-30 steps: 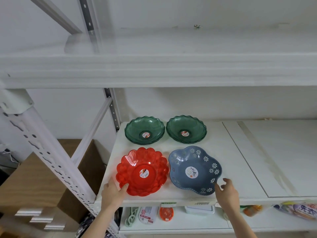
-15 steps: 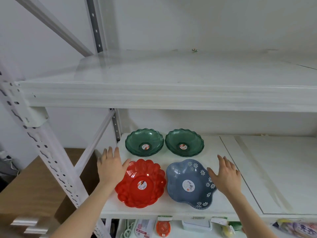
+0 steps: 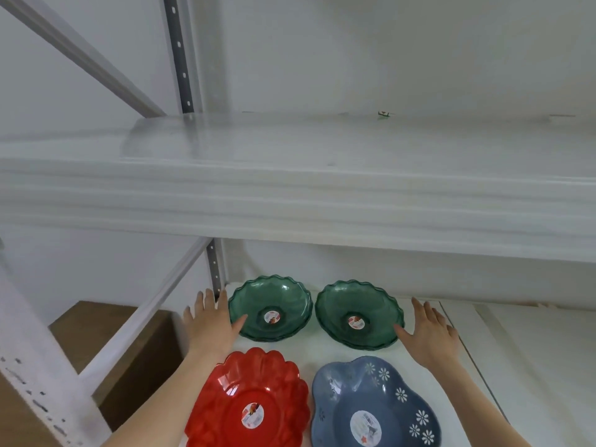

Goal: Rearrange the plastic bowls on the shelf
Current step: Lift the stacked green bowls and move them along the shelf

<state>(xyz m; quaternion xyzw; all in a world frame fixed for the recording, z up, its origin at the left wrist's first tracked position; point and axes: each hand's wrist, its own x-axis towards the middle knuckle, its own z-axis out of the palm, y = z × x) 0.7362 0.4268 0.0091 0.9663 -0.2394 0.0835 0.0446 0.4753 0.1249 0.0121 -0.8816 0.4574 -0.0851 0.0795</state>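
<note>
White shelving against a pale wall fills the view. A thick upper shelf board (image 3: 322, 195) runs across the middle, and below it a white lower shelf (image 3: 522, 356) carries four plastic bowls in two rows.

At the back stand two translucent dark-green bowls with scalloped rims, the left green bowl (image 3: 270, 301) and the right green bowl (image 3: 358, 304). They sit side by side and just apart, each with a round sticker in its centre. In front of them, cut by the bottom edge, lie a glossy red plastic bowl (image 3: 250, 391) with a petal-shaped rim and, just to its right, a slate-blue plastic bowl (image 3: 371, 398) printed with white flowers.

The left hand (image 3: 209, 327) lies just left of the left green bowl, fingers straight and spread, holding nothing, its thumb against that bowl's near-left rim. The right hand (image 3: 430, 332) is likewise flat and spread, holding nothing, just right of the right green bowl, its thumb at the near-right rim. Whether either palm rests on the shelf cannot be told.

A grey perforated upright (image 3: 179, 53) rises at the back left, and a brown box (image 3: 93, 330) sits low beyond the shelf's left end.
</note>
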